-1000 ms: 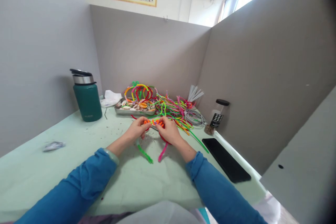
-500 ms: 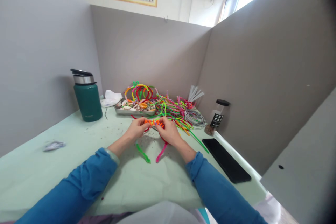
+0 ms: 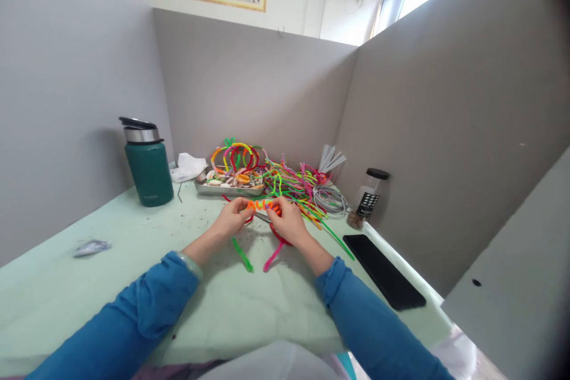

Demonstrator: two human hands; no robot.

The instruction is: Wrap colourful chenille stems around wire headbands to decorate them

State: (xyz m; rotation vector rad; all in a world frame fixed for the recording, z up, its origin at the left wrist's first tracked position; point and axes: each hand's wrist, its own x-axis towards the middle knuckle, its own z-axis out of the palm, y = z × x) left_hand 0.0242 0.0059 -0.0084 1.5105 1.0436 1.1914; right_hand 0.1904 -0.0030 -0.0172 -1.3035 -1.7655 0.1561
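Between my hands is a curved headband wrapped in coloured pipe cleaners, with a coiled orange pipe cleaner (image 3: 257, 205) across its top. My left hand (image 3: 230, 218) pinches the coil's left end, thumb and fingers closed. My right hand (image 3: 288, 222) is closed on its right end, fingers partly hiding it. Below the hands hang a green end (image 3: 243, 256) and a pink end (image 3: 272, 258) of the band. A bright green loop (image 3: 278, 184) stands just above; I cannot tell whether it belongs to the band. A thin grey metal piece (image 3: 262, 217) shows under the coil.
Behind the hands are a metal tray (image 3: 231, 191) of small pieces, finished-looking pipe-cleaner hoops (image 3: 243, 157) and a heap of loose pipe cleaners (image 3: 294, 181). A green bottle (image 3: 149, 172) stands left. At right are a wire coil (image 3: 332, 200), a jar (image 3: 367, 199) and a black phone-like slab (image 3: 383, 272).
More of the orange coil shows between my fingertips, and it looks more stretched out. The green and pink ends have shifted slightly upward. Both hands stay in nearly the same place.
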